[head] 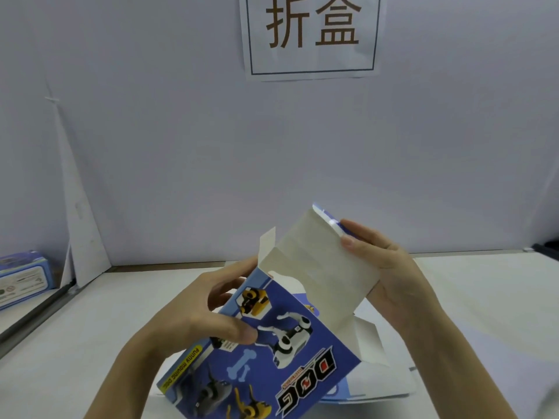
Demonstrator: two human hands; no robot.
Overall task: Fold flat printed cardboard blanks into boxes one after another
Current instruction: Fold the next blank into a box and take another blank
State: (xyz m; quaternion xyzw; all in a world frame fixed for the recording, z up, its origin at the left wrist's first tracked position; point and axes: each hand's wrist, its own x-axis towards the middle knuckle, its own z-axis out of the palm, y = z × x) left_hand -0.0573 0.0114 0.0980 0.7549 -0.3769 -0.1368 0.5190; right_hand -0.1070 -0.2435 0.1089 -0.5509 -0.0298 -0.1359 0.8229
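Blue printed cardboard lay under my left thumb (pixel 239 329), which pressed on the front face of the box (pixel 287 358). The other fingers of my left hand (pixel 193 316) curled round its left side, so that hand gripped the box at the edge. My right thumb (pixel 351 241) pinched the far right rim of the big top flap (pixel 317 267) against the fingers behind it. The right hand (pixel 390 267) held that flap up and open, its plain grey inner side facing me. A narrow side flap (pixel 267 244) stood up at the box's far left corner.

I held the half-formed box tilted in the air above the middle of the tabletop (pixel 90 343), close to its near edge, with the printed dog upside down to me. Beneath it, flat blanks (pixel 372 367) lay on the tabletop near that same edge. Off past the far left corner, a second blue box (pixel 22 279) sat beside a leaning white panel (pixel 81 231). A paper sign (pixel 311 34) with two large characters hung on the wall (pixel 181 146) behind.
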